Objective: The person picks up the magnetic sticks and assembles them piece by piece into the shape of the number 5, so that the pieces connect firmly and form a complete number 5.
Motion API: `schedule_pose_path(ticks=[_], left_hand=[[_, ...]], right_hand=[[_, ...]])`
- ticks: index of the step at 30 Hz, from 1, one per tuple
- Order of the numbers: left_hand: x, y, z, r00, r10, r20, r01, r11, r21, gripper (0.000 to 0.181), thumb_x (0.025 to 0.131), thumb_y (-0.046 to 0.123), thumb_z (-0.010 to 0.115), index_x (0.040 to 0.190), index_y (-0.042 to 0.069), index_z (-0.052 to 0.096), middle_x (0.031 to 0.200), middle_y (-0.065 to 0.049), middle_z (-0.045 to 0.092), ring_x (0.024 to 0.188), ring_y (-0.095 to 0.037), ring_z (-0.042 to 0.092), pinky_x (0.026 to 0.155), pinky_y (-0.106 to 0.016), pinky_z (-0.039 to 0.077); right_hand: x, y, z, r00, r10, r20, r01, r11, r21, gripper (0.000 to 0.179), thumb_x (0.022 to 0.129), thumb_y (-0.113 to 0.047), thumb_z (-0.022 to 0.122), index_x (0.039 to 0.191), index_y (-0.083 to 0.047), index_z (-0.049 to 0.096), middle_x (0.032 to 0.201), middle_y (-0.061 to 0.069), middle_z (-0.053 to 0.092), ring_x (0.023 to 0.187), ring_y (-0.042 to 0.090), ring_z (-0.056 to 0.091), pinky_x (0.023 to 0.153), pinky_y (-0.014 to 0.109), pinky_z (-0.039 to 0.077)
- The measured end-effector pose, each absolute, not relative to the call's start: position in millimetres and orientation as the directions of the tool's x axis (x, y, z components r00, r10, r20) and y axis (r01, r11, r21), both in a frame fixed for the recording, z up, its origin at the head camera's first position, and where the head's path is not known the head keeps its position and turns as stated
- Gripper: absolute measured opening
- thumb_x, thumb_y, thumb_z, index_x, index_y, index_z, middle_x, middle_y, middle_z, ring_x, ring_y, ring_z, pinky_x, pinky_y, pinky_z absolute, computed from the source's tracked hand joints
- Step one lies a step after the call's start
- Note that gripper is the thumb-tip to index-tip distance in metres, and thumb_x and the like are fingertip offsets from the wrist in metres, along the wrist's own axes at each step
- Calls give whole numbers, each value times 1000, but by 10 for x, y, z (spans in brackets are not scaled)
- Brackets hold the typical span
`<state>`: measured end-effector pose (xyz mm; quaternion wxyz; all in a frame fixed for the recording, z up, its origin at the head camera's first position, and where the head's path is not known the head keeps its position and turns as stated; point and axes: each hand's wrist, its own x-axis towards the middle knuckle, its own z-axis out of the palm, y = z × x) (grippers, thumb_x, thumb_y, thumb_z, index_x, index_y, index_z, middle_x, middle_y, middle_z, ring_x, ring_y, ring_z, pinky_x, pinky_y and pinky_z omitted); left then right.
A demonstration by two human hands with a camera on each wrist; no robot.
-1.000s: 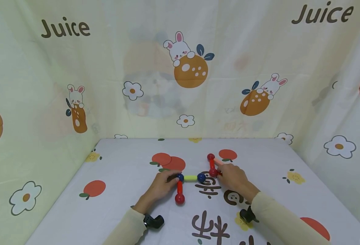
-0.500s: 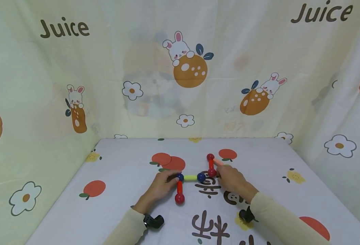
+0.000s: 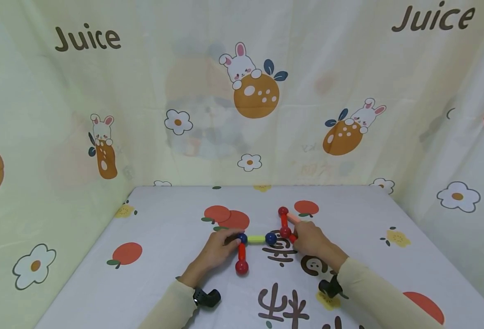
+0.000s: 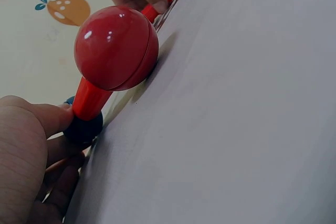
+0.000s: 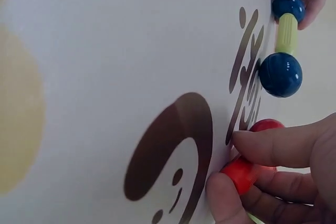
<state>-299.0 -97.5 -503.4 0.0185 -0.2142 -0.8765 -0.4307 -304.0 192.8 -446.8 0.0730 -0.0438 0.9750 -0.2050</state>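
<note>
My left hand (image 3: 215, 249) pinches a blue ball (image 3: 243, 239) at the corner of a ball-and-stick piece. From that ball a red rod (image 3: 242, 252) runs toward me to a red ball (image 4: 116, 48). A yellow-green rod (image 3: 256, 239) leads right to a second blue ball (image 5: 281, 74). Thumb and fingers of my right hand (image 3: 313, 239) hold a short red rod (image 5: 240, 176), whose inner end meets a red ball (image 3: 285, 232). Another red rod (image 3: 284, 221) joins this to a farther red ball (image 3: 283, 211). From there a pinkish-orange rod (image 3: 293, 218) slants to my right hand, which hides its end.
Both pieces lie on a white tablecloth (image 3: 176, 292) printed with fruit and brown characters. Behind it hangs a cream curtain (image 3: 143, 91) with rabbits and flowers, and similar cloth closes both sides. Each wrist wears a black camera (image 3: 207, 297).
The right-hand piece has shifted slightly left, and its short red rod now shows, angled toward me beside the nearer red ball. My left hand has stayed still.
</note>
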Motion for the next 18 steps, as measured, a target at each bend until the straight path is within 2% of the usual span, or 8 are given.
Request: schedule_pose_path(ticks=[6,13,18], left_hand=[[-2997,-977,-5039,-909,360,209,386,542,746,37,102,18,62,139,16,64,129,2,67,120,-17,61,103,-36,51],[-2995,-978,-5030,-903,368,222,401,535,743,36,102,16,62,138,15,64,128,0,68,118,-18,62,102,-38,52],[-2996,-976,-5035,-907,363,213,391,540,746,36,102,17,62,138,16,64,128,1,67,119,-18,61,103,-38,52]], right_hand=[[-3028,1923,-4468,-987,-109,-118,-49,905,-422,17,82,-7,80,95,-2,71,74,7,59,67,21,56,54,28,48],[-3007,1912,-4440,-987,-130,-98,-78,907,-414,21,85,-7,78,104,-1,74,79,7,60,70,21,56,54,27,47],[-2986,1919,-4414,-985,-143,-94,-93,908,-409,20,87,-6,73,105,1,74,80,7,60,68,22,55,52,28,46]])
